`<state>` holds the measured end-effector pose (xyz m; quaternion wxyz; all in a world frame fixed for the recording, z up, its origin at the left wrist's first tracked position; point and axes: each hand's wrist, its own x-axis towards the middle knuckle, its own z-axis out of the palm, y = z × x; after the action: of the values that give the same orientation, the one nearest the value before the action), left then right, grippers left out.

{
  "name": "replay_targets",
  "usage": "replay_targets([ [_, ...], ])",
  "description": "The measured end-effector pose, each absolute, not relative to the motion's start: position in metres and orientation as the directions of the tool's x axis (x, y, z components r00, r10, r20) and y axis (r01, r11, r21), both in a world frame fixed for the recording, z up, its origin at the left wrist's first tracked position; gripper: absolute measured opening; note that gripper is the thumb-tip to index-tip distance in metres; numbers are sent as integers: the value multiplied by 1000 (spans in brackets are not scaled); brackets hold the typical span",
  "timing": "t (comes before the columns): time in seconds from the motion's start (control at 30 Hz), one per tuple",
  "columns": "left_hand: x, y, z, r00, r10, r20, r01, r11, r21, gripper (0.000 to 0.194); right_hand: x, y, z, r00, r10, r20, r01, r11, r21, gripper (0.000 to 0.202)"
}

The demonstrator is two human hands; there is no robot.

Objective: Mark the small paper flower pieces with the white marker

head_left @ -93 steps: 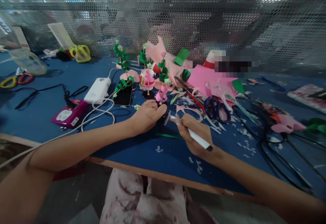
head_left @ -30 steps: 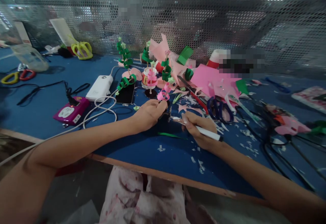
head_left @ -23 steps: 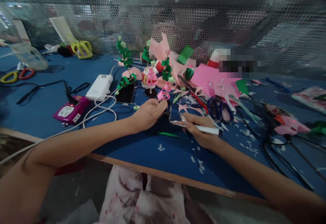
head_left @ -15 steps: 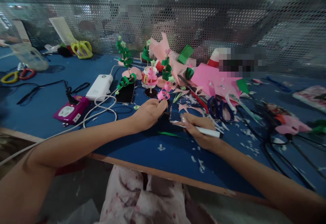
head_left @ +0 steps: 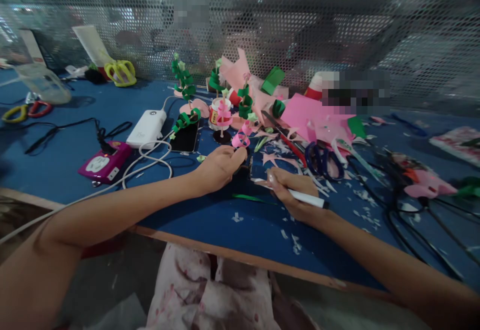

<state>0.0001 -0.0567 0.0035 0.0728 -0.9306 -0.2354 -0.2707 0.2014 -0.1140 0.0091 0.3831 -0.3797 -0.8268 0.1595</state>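
My left hand (head_left: pixel 221 167) is closed, its fingertips pinching the dark base of a small pink paper spiral tree (head_left: pixel 241 140). The tree leans away, with a pale green star at its top; my fingers partly hide the base. In my right hand (head_left: pixel 290 190) lies a white pen (head_left: pixel 308 199), probably a marker, its dark end pointing right. The pen's other end reaches toward the base, though I cannot tell whether it touches. Just behind my left hand stands another pink spiral tree (head_left: pixel 224 116) on a dark disc. A thin green paper strip (head_left: pixel 250 198) lies between my hands.
Green spiral trees (head_left: pixel 183 82) stand at the back. Dark blue-handled scissors (head_left: pixel 323 161) and pink paper sheets (head_left: pixel 313 120) lie to the right among white scraps. On the left are a white power bank (head_left: pixel 146 129), a purple socket adapter (head_left: pixel 105 162) and a looping white cable (head_left: pixel 148 166).
My right hand and the pen have shifted very slightly, the pen's dark end showing a little farther right. My left hand keeps its hold on the tree.
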Motion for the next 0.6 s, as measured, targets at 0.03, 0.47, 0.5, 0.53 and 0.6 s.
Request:
replay_targets([
  [0.03,0,-57,3,743,402,534,479,-878,-6,40,202,-114,9,-416,746,521,495,666,-558,33],
  [0.47,1,-58,5,770,392,504,479,-876,-51,37,194,-117,15,-324,790,521,550,605,-576,38],
  [0.5,1,-58,5,777,393,492,475,-878,-49,37,193,-118,15,-315,796,517,569,594,-568,38],
  [0.53,0,-58,5,780,398,483,475,-879,-43,37,193,-119,15,-305,799,518,581,587,-564,37],
  [0.6,1,-59,4,779,406,478,480,-877,-37,38,193,-119,14,-276,795,540,587,584,-561,35],
])
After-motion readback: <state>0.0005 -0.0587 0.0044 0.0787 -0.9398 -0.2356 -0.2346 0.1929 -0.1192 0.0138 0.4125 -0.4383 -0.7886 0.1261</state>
